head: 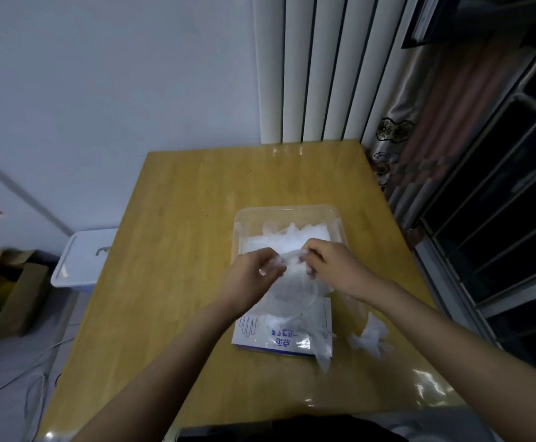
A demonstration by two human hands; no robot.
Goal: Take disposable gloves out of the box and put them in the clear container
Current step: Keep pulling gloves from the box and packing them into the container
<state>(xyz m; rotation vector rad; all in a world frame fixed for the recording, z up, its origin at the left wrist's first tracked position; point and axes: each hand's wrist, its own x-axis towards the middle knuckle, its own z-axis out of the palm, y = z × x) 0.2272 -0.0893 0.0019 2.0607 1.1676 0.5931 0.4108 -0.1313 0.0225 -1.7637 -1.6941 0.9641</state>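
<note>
Both my hands pinch thin glove [287, 275]: left hand [254, 275], right hand [333, 266]. Featherlight, limp, clingy; hold bunched cuff, drop over clear container [292, 212].

Over a wooden tabletop [177, 250], both hands pinch one thin translucent glove [287, 266] between them, left hand [254, 275] and right hand [333, 266] close together above the near rim of the clear container [287, 212]; white gloves [295, 236] lie piled inside; the glove box [270, 333] lies flat just nearer; a crumpled glove [368, 338] rests to its right.
</note>
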